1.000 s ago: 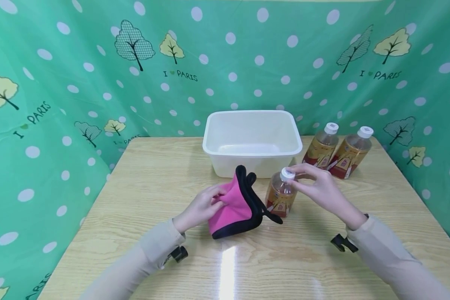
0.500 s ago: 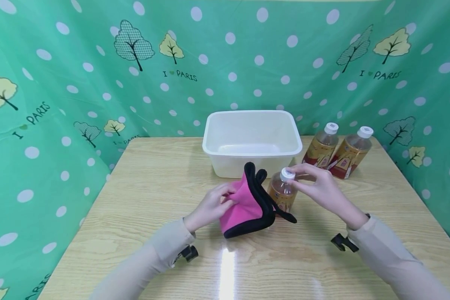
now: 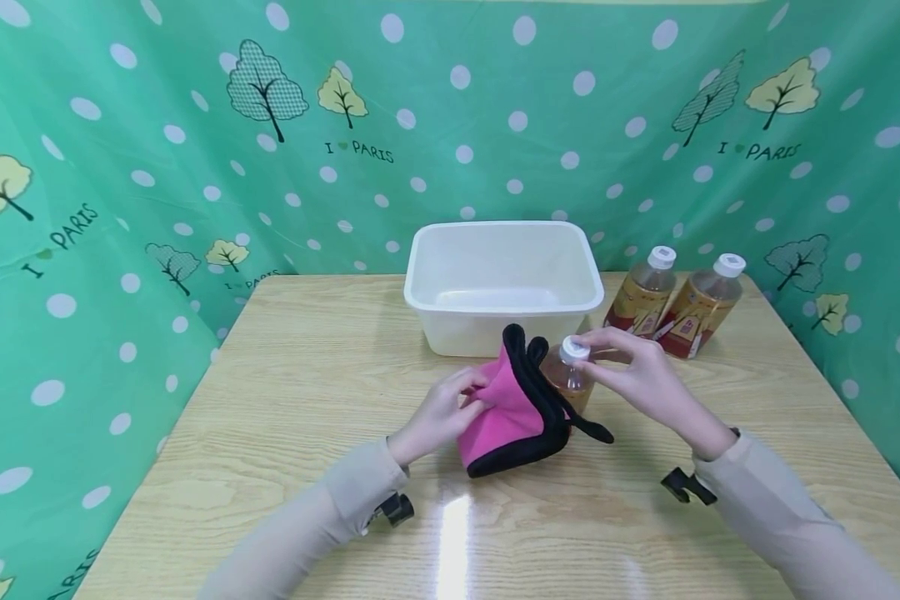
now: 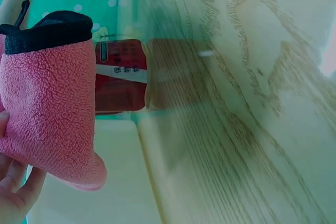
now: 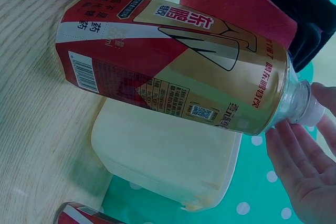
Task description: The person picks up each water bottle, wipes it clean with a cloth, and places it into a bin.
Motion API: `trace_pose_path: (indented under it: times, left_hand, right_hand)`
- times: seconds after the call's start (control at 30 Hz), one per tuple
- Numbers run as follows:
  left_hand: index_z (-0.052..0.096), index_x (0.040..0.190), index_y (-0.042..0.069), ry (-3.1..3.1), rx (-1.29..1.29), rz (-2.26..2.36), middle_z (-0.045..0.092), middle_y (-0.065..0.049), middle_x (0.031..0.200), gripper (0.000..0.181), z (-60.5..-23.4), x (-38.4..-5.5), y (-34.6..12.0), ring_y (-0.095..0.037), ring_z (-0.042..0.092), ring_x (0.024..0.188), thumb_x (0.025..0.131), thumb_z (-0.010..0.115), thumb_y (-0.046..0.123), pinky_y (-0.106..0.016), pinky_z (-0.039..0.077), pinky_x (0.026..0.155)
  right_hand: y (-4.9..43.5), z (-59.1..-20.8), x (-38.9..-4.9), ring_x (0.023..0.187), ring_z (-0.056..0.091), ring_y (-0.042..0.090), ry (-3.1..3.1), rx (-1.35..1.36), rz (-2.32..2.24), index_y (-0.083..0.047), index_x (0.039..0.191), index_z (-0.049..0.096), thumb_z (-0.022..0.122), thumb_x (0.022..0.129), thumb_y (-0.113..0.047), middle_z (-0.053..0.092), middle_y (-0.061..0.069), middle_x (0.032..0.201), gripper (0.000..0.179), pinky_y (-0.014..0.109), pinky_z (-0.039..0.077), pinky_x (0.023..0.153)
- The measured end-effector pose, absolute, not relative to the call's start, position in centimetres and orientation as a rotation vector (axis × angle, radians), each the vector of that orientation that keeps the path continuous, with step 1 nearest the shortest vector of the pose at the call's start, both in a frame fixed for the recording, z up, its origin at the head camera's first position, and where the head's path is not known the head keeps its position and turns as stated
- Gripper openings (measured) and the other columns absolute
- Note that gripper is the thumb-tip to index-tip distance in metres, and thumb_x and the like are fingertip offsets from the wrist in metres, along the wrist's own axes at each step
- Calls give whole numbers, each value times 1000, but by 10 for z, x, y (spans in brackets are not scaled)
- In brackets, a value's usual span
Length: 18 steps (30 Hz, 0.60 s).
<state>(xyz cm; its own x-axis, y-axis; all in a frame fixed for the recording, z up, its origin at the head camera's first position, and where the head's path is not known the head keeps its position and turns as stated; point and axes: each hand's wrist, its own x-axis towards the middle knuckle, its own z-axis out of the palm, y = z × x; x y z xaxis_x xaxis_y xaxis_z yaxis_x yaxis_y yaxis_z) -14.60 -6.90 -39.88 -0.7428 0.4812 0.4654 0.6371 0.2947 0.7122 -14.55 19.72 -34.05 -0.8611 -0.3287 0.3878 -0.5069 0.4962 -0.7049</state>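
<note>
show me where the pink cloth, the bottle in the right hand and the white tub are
Pink cloth (image 3: 516, 412), head view: on its pink side.
Bottle (image 5: 176, 59), right wrist view: on the middle of its side.
White tub (image 3: 461, 333), head view: on its front wall.

The left sleeve (image 3: 318, 518), at lower left of centre in the head view, is long, plain and pale greyish beige, softly creased; the right sleeve (image 3: 780, 517), at lower right, matches it; a small, blocky black fitting (image 3: 397, 509) sits against the left cuff (image 3: 385, 464); a notched black clip (image 3: 687, 485) juts from the right cuff (image 3: 720, 460); left hand (image 3: 441, 417) and right hand (image 3: 641, 375) are bare.
</note>
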Motion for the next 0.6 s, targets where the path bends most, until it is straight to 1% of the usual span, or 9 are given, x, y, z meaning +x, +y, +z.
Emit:
trace_pose_path:
  times: [0.33, 0.6]
  left_hand:
    - [56, 89, -4, -2425, -1026, -1443, 58, -12, 88, 16, -401, -150, -59, -21, 58, 81, 75, 58, -11, -21, 48, 75]
    - [59, 94, -4, -2455, -1035, -1384, 60, -12, 91, 19, -401, -153, -51, -18, 56, 79, 75, 60, -8, -18, 48, 70]
  right_hand:
    - [197, -339, -146, 84, 58, 4, -2531, 720, 1326, -7, 102, 63, 66, 76, -5, 63, 4, 95, 27, 44, 50, 75]
    - [197, -338, -144, 81, 60, 11, -2534, 727, 1370, -7, 104, 62, 65, 77, -5, 62, 3, 93, 27, 44, 49, 76]
